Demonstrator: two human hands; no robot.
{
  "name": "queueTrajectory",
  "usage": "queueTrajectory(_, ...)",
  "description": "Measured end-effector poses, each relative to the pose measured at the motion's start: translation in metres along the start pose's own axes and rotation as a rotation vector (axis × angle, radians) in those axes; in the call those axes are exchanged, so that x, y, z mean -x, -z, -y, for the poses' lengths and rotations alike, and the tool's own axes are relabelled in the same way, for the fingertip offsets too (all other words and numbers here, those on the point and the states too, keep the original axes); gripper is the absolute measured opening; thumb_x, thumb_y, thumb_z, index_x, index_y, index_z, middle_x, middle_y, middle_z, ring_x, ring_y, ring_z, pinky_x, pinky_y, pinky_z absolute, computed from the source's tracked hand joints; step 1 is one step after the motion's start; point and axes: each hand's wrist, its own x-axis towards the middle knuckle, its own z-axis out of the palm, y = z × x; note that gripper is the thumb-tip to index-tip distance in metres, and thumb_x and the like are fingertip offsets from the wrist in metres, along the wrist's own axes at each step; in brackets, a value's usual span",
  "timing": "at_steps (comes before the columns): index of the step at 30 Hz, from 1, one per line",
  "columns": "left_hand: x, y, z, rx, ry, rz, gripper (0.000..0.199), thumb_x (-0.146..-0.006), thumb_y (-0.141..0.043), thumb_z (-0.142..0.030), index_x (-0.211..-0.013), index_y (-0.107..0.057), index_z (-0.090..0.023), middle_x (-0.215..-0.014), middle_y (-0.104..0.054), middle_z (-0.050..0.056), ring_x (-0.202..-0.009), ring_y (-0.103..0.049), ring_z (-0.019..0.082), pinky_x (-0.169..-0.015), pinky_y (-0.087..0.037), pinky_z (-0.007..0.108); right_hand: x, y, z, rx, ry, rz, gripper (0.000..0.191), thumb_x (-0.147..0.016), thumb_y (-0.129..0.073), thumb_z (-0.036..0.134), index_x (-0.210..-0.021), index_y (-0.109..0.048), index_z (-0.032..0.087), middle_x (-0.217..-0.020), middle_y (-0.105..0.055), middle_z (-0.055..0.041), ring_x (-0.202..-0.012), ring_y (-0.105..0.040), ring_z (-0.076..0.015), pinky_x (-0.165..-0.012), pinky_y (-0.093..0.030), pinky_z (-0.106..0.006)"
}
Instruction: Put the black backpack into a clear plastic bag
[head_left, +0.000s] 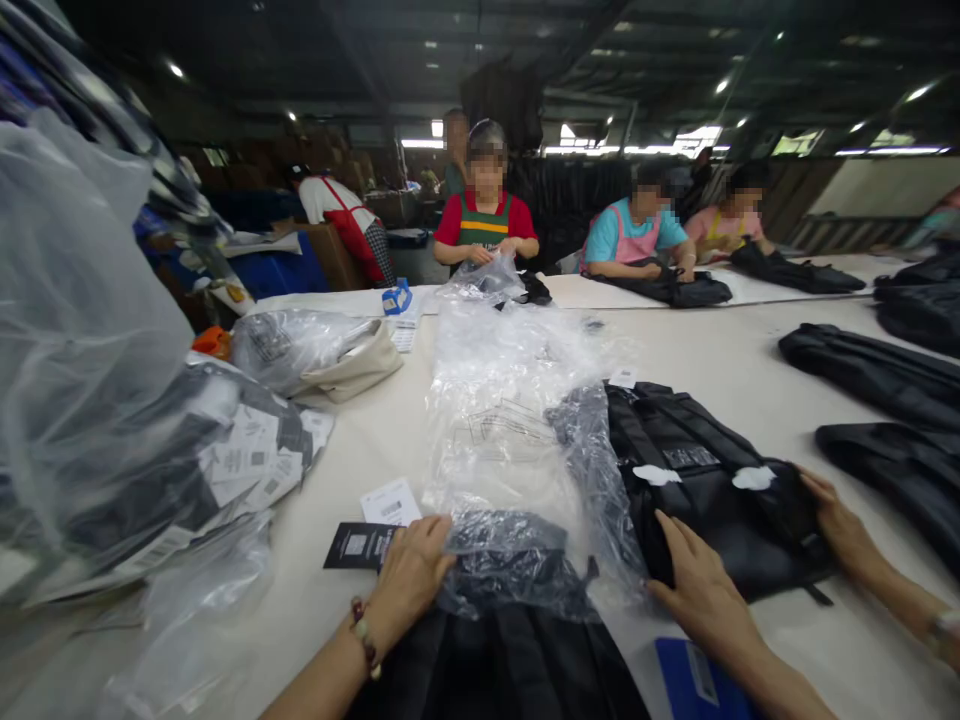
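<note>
A black bag (pixel 510 660) lies in front of me, its upper end inside a clear plastic bag (pixel 510 420) spread along the table. My left hand (pixel 412 570), with a beaded bracelet at the wrist, is closed at the left edge of the plastic bag's mouth. A black hang tag (pixel 360 546) sticks out beside those fingers, and a white label card (pixel 391 502) lies just beyond. My right hand (pixel 701 585) has its fingers apart, by the plastic's right edge and against a black backpack (pixel 720 480). What its fingertips press on is partly hidden.
At right, another person's hand (pixel 847 525) touches the backpack. A blue box (pixel 697 680) lies near my right forearm. Bagged goods (pixel 247 450) and a beige pouch (pixel 356 365) are at left. Several black bags (pixel 877 370) lie right. Co-workers (pixel 487 220) stand across the table.
</note>
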Motion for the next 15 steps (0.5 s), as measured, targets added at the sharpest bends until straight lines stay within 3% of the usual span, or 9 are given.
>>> queueTrajectory(2,-0.004,0.002,0.007,0.032,0.03,-0.027,0.036,-0.076,-0.048,-0.014,-0.11,-0.057,-0.018,-0.11,-0.062,0.012,-0.106,-0.053,0.027,-0.094,-0.038,0.041,-0.006,-0.006,0.011,0.134,0.033,0.052,0.064,-0.067,-0.045,0.018,-0.13,-0.039,0.012,-0.131,-0.044,-0.0178,-0.114,-0.046,-0.0337,-0.089,-0.043,-0.048)
queueTrajectory(4,-0.008,0.006,0.013,0.056,0.072,-0.049,0.031,-0.074,-0.046,-0.011,-0.1,-0.061,-0.018,-0.099,-0.065,0.01,-0.101,-0.056,0.025,-0.093,-0.039,0.039,-0.007,-0.007,0.025,0.133,0.054,0.069,0.059,-0.07,-0.039,0.018,-0.129,-0.041,0.012,-0.129,-0.045,-0.0172,-0.113,-0.047,-0.0331,-0.09,-0.042,-0.048)
queueTrajectory(7,-0.013,0.019,0.018,0.137,0.158,-0.115,0.025,-0.077,-0.042,-0.015,-0.091,-0.063,-0.019,-0.094,-0.066,0.009,-0.098,-0.057,0.025,-0.094,-0.038,0.04,-0.006,-0.003,0.045,-0.153,-0.023,0.143,0.06,-0.071,-0.037,0.027,-0.129,-0.04,0.012,-0.124,-0.049,-0.0154,-0.109,-0.051,-0.0281,-0.094,-0.041,-0.044)
queueTrajectory(10,-0.023,0.036,0.022,0.273,0.281,-0.18,0.024,-0.079,-0.044,-0.029,-0.089,-0.062,-0.016,-0.092,-0.066,0.012,-0.094,-0.059,0.028,-0.091,-0.039,0.047,-0.007,-0.002,0.059,-0.526,-0.187,0.197,0.065,-0.071,-0.04,0.045,-0.129,-0.038,0.015,-0.12,-0.052,-0.0136,-0.102,-0.056,-0.0248,-0.095,-0.041,-0.042)
queueTrajectory(13,-0.034,0.051,0.031,0.506,0.366,-0.169,0.054,-0.083,-0.031,-0.054,-0.098,-0.057,-0.009,-0.091,-0.066,0.017,-0.085,-0.063,0.028,-0.079,-0.048,0.044,-0.012,-0.007,0.071,-0.755,-0.32,0.204,0.079,-0.066,-0.05,0.064,-0.13,-0.036,0.02,-0.123,-0.051,-0.0141,-0.103,-0.056,-0.0265,-0.09,-0.045,-0.043)
queueTrajectory(15,-0.036,0.056,0.041,0.666,0.348,-0.131,0.072,-0.083,-0.014,-0.062,-0.116,-0.046,-0.006,-0.109,-0.062,0.021,-0.097,-0.062,0.025,-0.08,-0.05,0.039,-0.017,-0.011,0.078,-0.845,-0.372,0.195,0.086,-0.059,-0.061,0.063,-0.13,-0.035,0.021,-0.118,-0.055,-0.0143,-0.095,-0.06,-0.0266,-0.081,-0.049,-0.042)
